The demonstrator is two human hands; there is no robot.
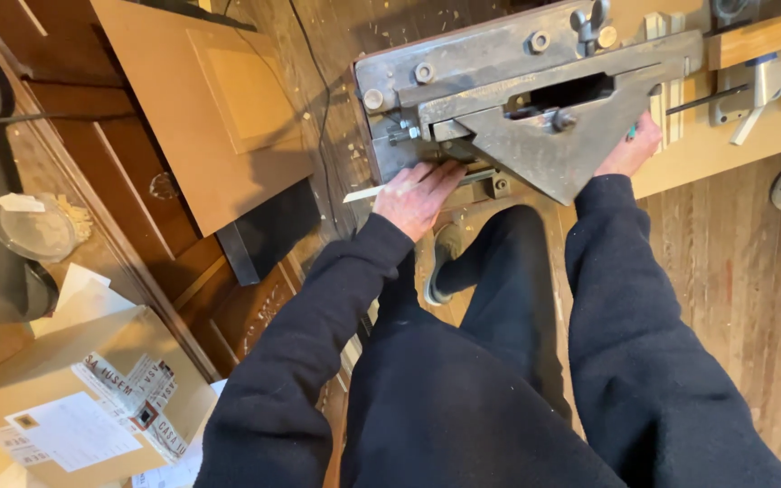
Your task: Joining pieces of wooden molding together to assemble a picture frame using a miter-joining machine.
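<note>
A heavy grey metal cutting machine (517, 81) with bolts and a wing nut stands on a wooden bench. My left hand (416, 194) lies flat against its left front, holding a thin pale wood strip (363, 193) that runs under the fingers into the machine. My right hand (630, 149) reaches behind the machine's triangular metal plate (562, 149); the plate hides its fingers, so what they grip cannot be seen. Both arms wear dark sleeves.
Brown board panels (219, 108) lean at the left above a dark wooden cabinet (137, 181). A cardboard box (74, 398) with paper labels sits at lower left, near a clear plastic lid (33, 226). The wooden bench (725, 145) carries tools. Sawdust covers the plank floor (743, 298).
</note>
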